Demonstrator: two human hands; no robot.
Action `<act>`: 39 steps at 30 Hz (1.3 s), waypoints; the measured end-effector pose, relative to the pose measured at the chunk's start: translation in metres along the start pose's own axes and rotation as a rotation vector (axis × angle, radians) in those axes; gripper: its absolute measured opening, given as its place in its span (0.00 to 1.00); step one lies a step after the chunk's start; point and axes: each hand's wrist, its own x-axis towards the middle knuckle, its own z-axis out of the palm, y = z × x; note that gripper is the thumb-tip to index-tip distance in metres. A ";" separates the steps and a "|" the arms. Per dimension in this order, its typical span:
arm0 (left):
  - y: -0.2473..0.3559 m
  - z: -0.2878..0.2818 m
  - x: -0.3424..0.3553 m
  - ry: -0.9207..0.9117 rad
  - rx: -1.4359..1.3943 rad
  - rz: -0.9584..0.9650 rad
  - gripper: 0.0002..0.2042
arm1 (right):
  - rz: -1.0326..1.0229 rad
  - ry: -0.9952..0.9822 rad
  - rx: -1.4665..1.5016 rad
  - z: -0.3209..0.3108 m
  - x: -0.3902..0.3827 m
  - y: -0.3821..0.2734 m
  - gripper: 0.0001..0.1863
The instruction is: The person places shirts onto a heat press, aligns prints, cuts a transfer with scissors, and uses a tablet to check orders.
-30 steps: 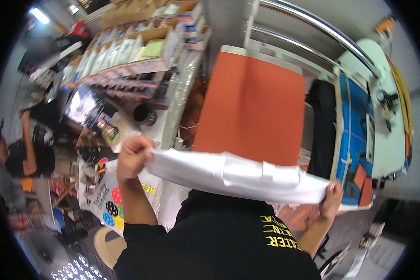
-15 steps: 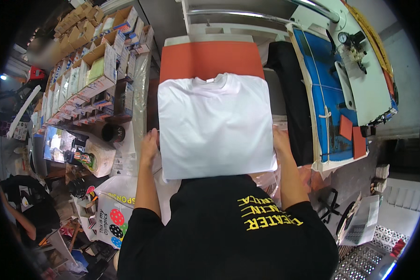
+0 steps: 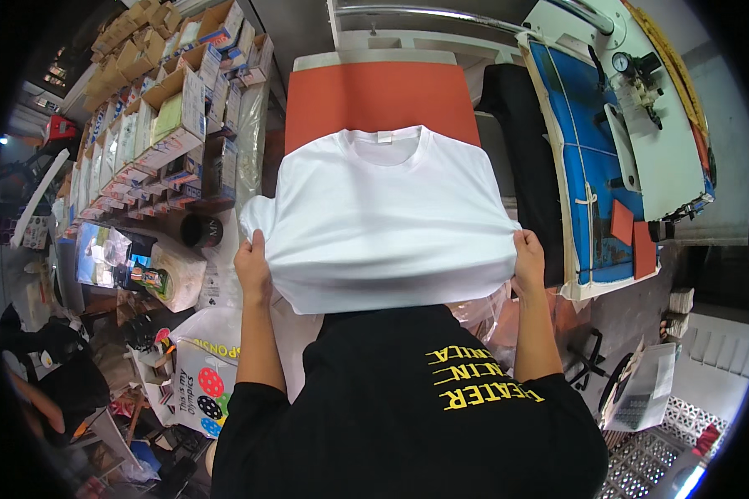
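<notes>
A white T-shirt (image 3: 383,200) is stretched out in front of me, its round collar facing away. Its upper part lies over an orange-red pad (image 3: 374,96) on a flat press bed. My left hand (image 3: 254,264) grips the left side of the shirt, thumb on top of the fabric. On the opposite side my right hand (image 3: 529,259) is closed on the cloth in the same way. A shaded fold runs across the shirt between the hands, and its lower edge hangs near my body. The fingers under the cloth are partly hidden.
Cardboard boxes (image 3: 171,116) of bottles or packs stand at the left, with a dark mug (image 3: 200,230) nearby. Black cloth (image 3: 520,158) lies right of the pad. Farther right is a machine with a blue bed (image 3: 587,141) and a pressure gauge (image 3: 621,61). Another person (image 3: 62,382) is at lower left.
Both hands have moved up and slightly outward, now gripping the shirt sides on top. The shirt has spread wider, its left sleeve shows, and a fold has formed across it.
</notes>
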 end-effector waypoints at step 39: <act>-0.001 -0.032 0.002 -0.014 0.496 0.340 0.13 | -0.227 0.655 -0.148 -0.185 -0.002 -0.125 0.19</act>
